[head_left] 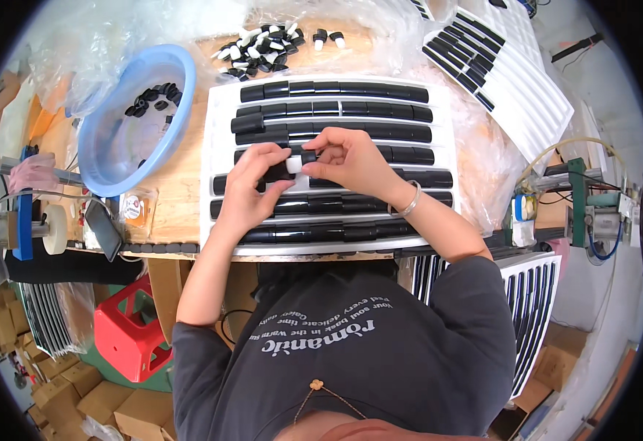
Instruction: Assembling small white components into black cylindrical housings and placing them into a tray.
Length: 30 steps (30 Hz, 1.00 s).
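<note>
Over the middle of a white ribbed tray [215, 140], my two hands meet at a small black-and-white cap [294, 164]. My right hand [354, 163] pinches its black end between thumb and fingers. My left hand [252, 187] curls its fingers round a black cylindrical piece [277, 173] beside the white end, partly hidden by the fingers. Rows of glossy black cylindrical pieces [336, 90] lie end to end in the tray's grooves. One short black piece [247, 123] rests across the upper left rows.
Behind the tray lies a heap of black-and-white caps [259, 50], with a few more caps [329, 39] to its right. A blue basin [184, 95] with black rings stands left. Another filled tray [512, 88] sits far right. A phone [104, 229] hangs near the left front edge.
</note>
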### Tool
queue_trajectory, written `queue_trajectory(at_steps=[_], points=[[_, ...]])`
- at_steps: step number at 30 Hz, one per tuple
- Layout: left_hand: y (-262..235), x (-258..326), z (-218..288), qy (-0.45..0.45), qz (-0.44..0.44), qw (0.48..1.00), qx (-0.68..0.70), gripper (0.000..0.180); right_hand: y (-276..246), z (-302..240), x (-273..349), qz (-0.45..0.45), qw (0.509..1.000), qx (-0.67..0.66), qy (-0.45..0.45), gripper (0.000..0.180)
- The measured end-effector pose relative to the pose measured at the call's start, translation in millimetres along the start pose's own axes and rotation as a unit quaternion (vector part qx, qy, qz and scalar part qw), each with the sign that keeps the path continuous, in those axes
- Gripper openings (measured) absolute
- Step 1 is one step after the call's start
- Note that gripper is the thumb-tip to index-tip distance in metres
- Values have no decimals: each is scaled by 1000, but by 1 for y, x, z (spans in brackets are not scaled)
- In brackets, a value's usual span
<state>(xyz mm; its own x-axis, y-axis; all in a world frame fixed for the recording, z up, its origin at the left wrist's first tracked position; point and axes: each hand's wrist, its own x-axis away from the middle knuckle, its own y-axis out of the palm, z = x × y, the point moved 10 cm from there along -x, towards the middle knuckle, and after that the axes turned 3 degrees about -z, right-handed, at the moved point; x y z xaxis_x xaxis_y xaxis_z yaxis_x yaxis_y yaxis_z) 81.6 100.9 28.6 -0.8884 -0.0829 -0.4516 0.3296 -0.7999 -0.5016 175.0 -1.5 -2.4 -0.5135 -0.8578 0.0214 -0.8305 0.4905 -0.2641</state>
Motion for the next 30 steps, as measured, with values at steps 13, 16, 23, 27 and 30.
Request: queue_trajectory(at_steps=[13,16,23,27,30], points=[[-6,2,51,118,49,991,-25,48,21,-13,4,-43,990,-122,-63,19],[3,3,75,186,41,976,-105,50,33,-2,-5,-33,974,-224,-8,49],[0,3,60,174,88,976,-92,48,35,-11,-22,13,978,-187,-90,44],[-26,-3,17,60,107,987,-108,44,18,2,-104,-91,988,-120,19,51],[-13,1,-9,-34,-44,978,-200,42,-60,7,-167,10,964,250,-89,50]])
